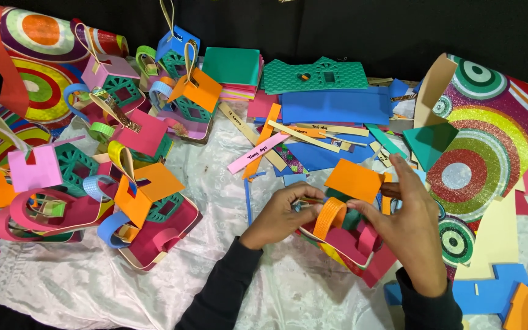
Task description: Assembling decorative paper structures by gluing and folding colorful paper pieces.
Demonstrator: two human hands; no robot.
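Note:
A small foam-craft house with an orange roof [354, 179], a green textured wall and a dark pink base [376, 269] sits at the centre right of the white cloth. My left hand [279, 215] pinches its left side, next to an orange ribbed loop [329, 217] on the front. My right hand [412, 227] grips the right side, fingers spread over the pink base and curled pink strip [366, 239]. Both sleeves are dark.
Several finished foam houses [148, 208] with loops crowd the left. Stacked foam sheets in blue [334, 104], teal and pink, a green house cut-out [313, 74] and loose strips [258, 153] lie behind. Glitter circle-patterned sheets [490, 140] flank both sides; a blue-and-orange piece [508, 299] lies at lower right.

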